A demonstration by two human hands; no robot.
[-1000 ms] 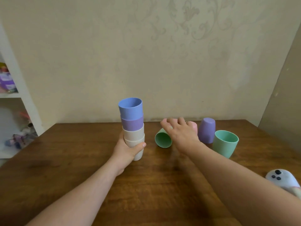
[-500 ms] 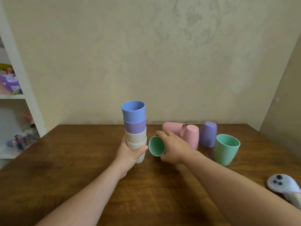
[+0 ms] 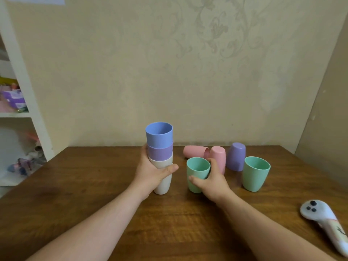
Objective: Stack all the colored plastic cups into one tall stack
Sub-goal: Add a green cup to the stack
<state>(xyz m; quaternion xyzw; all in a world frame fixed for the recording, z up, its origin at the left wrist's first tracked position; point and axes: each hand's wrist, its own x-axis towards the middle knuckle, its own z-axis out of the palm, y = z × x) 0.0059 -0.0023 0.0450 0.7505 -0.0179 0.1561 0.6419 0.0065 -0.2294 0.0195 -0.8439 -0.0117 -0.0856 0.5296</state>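
Observation:
A stack of cups (image 3: 160,147) stands mid-table: blue on top, purple under it, white ones below. My left hand (image 3: 150,172) is wrapped around the stack's white lower part. Just to the right, my right hand (image 3: 211,181) grips a green cup (image 3: 196,172), upright with its mouth up, close to the stack. Behind it a pink cup (image 3: 194,151) lies on its side and another pink cup (image 3: 218,157) stands upside down. A purple cup (image 3: 236,159) stands upside down, and a second green cup (image 3: 255,174) stands upright at the right.
The wooden table (image 3: 94,185) meets a beige wall at the back. A white remote-like object with dark buttons (image 3: 323,221) lies near the right front edge. White shelves with toys (image 3: 17,110) stand to the left.
My right hand reached to the green cup lying on its side, took hold of it and turned it upright beside the stack. My left hand kept holding the stack.

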